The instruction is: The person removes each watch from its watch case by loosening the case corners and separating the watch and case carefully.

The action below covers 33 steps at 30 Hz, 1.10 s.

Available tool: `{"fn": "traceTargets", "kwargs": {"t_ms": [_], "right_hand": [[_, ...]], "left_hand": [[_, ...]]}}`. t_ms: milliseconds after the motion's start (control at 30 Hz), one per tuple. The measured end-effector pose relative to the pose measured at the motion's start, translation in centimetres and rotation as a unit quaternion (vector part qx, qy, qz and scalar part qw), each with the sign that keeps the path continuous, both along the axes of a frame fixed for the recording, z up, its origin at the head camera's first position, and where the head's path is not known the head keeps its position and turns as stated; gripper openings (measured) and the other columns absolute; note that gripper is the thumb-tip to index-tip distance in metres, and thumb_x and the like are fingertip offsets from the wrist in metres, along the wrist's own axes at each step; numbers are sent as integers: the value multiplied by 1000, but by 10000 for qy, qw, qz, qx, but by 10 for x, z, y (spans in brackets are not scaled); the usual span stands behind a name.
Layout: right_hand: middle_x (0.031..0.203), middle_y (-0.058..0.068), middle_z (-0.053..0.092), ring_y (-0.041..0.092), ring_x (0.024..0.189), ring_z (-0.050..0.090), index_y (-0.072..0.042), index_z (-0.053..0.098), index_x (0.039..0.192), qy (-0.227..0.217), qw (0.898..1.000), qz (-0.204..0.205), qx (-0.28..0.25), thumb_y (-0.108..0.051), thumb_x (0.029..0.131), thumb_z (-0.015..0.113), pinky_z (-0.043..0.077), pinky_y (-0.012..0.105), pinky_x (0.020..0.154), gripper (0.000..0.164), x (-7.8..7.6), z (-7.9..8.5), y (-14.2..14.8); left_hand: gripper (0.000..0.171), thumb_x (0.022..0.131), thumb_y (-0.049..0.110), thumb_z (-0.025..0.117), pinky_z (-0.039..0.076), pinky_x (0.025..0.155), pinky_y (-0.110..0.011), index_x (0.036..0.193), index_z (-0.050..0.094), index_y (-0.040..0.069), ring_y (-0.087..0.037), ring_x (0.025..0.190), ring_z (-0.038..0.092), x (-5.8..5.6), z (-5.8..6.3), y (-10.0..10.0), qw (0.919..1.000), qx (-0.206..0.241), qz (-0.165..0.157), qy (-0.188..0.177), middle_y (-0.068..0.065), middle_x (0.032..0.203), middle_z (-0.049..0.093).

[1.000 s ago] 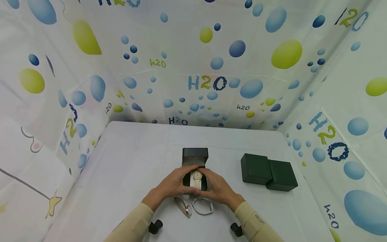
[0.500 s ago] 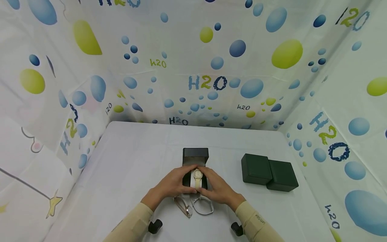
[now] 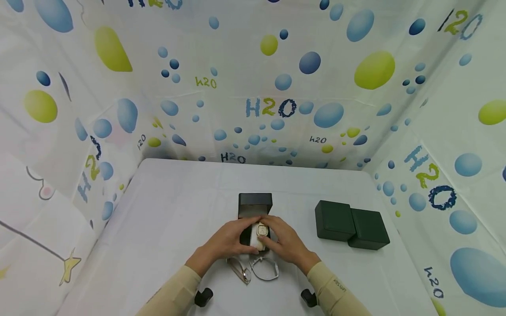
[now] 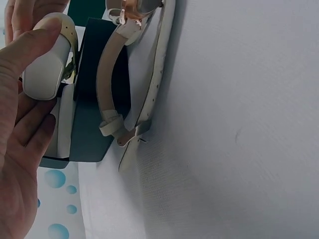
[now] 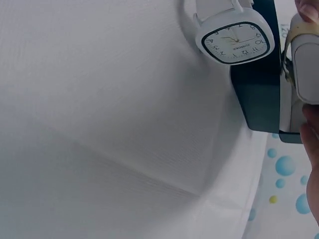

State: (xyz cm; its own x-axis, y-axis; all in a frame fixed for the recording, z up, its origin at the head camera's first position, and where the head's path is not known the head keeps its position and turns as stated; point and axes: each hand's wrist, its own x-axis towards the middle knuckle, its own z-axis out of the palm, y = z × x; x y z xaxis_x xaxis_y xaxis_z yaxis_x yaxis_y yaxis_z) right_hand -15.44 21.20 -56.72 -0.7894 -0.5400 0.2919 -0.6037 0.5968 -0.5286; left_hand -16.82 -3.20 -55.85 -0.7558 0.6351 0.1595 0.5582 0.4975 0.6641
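A gold-coloured wristwatch (image 3: 262, 230) is wrapped round a white watch cushion (image 4: 45, 77) over the open dark watch box (image 3: 254, 202). My left hand (image 3: 227, 239) holds the cushion from the left, thumb on its near end and fingers at the far side. From the right, my right hand (image 3: 288, 241) grips it too, its thumb lying across the watch strap in the head view. Just in front of the box lie a light-strapped watch (image 3: 239, 271) with a rose-gold buckle and a white watch (image 5: 237, 42) with a rounded-square dial.
Two dark green boxes, the left one (image 3: 336, 220) and the right one (image 3: 368, 228), stand side by side at the right of the white-covered table (image 3: 174, 197). A patterned curtain (image 3: 229, 57) encloses the table at the back and sides.
The watch and cushion have tilted and shifted slightly to the right. My right thumb has moved up from the cushion's near edge onto the strap. The left hand has hardly moved.
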Motion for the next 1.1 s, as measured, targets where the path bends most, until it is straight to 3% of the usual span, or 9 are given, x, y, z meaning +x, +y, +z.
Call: {"fn": "traceTargets", "kwargs": {"t_ms": [100, 267, 567, 833, 1100], "right_hand": [[157, 8, 50, 23, 146, 49, -11, 48, 155, 200, 9997, 51, 88, -47, 99, 70, 49, 47, 114, 71, 0, 1, 1], [165, 4, 40, 20, 152, 40, -14, 31, 164, 29, 9993, 351, 137, -52, 94, 74, 45, 45, 118, 90, 0, 1, -1], [165, 1, 41, 19, 151, 43, -18, 29, 165, -660, 9974, 212, 180, -55, 96, 69, 45, 44, 118, 88, 0, 2, 1], [159, 4, 49, 23, 146, 50, -15, 38, 161, -648, 9970, 369, 232, -57, 94, 72, 49, 43, 114, 86, 0, 4, 3], [161, 0, 42, 20, 147, 48, -23, 24, 166, -688, 9946, 714, 316, -57, 92, 74, 48, 44, 115, 96, -2, 6, 4]], "left_hand": [[93, 85, 45, 86, 51, 112, -44, 161, 41, 15, -21, 138, 57, -1, 0, 2, 9999, -41, 78, 83, -2, 156, 55], [92, 85, 44, 86, 50, 113, -43, 160, 43, 13, -19, 136, 59, -3, 1, -1, 9998, 4, 202, 10, 0, 154, 56], [94, 85, 48, 85, 50, 113, -44, 161, 41, 15, -20, 138, 57, -2, 5, -1, 9998, 53, 35, -199, 2, 156, 54], [100, 82, 48, 87, 52, 111, -43, 163, 37, 17, -21, 137, 59, -3, 5, -4, 9993, -276, -109, -219, 0, 154, 56], [107, 78, 51, 89, 51, 112, -42, 164, 35, 19, -20, 139, 57, -4, 7, -7, 9986, -409, -126, -326, 2, 156, 54]]}}
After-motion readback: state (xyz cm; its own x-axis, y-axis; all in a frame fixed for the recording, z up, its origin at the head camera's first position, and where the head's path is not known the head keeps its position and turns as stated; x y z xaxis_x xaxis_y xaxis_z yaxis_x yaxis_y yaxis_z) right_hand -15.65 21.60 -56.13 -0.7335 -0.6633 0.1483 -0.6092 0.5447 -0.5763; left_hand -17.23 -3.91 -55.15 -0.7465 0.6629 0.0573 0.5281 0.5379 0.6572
